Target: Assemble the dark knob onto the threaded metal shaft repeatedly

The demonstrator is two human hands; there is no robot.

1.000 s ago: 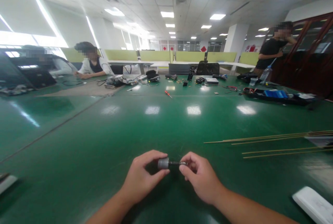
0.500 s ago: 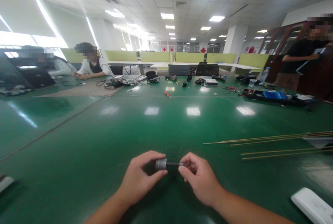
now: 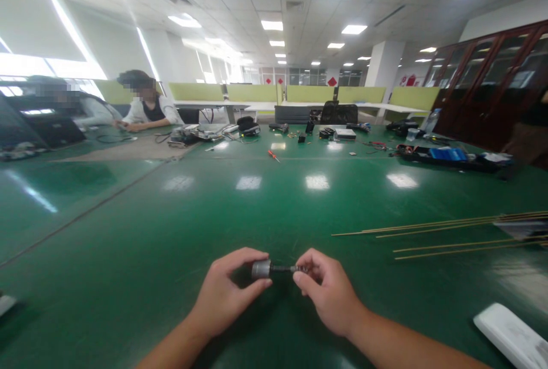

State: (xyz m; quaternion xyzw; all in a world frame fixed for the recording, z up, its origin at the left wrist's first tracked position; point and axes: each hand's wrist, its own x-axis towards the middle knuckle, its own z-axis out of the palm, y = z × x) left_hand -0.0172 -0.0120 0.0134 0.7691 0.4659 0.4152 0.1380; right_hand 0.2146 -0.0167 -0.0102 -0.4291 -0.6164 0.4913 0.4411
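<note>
Low in the centre, my left hand (image 3: 229, 286) is closed around a small grey metal cylinder (image 3: 261, 269), with thumb and fingers about its sides. From the cylinder's right end a thin dark stem (image 3: 281, 269) runs level toward my right hand (image 3: 327, 289). My right thumb and fingertips pinch the far end of that stem, where a darker ridged piece shows. Both hands are just over the green tabletop (image 3: 240, 215). What exactly the part is, and how its ends are joined, is too small to tell.
Thin brass-coloured rods (image 3: 440, 225) lie at right, above a white rounded object (image 3: 509, 332). Farther off are a red screwdriver (image 3: 273, 156), a black tray with blue contents (image 3: 449, 155) and electronic parts. A person (image 3: 145, 103) sits back left; another stands partly visible at far right.
The view has shifted slightly. Both hands keep their hold on the part in nearly the same pose. The standing person at right has moved mostly out of view.
</note>
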